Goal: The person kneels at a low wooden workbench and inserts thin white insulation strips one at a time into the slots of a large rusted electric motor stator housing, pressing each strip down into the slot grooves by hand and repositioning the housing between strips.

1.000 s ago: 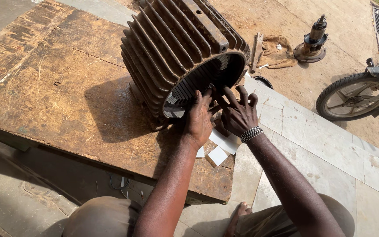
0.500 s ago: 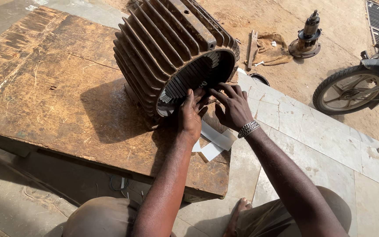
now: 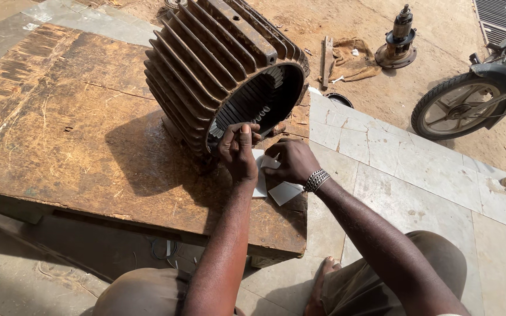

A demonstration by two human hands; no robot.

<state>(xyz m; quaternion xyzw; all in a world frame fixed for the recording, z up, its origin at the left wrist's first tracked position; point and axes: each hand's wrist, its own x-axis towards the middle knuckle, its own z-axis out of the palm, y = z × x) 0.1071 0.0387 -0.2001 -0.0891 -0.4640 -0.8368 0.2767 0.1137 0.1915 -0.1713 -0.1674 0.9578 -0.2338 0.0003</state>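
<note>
Here, the finned motor stator housing [image 3: 224,70] lies on its side on the worn wooden workbench [image 3: 60,129]. Left hand [image 3: 238,153], at its 6 o'clock rim, pinches a white insulation paper strip [image 3: 242,130]. Right hand [image 3: 291,161] is curled over loose paper pieces [image 3: 283,192]. Paper judged light, flexible, crease-prone: grip by edges.

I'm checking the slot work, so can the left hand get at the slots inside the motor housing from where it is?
Probably yes: the left hand is at the open rim of the motor housing, and nothing blocks the opening.
</note>
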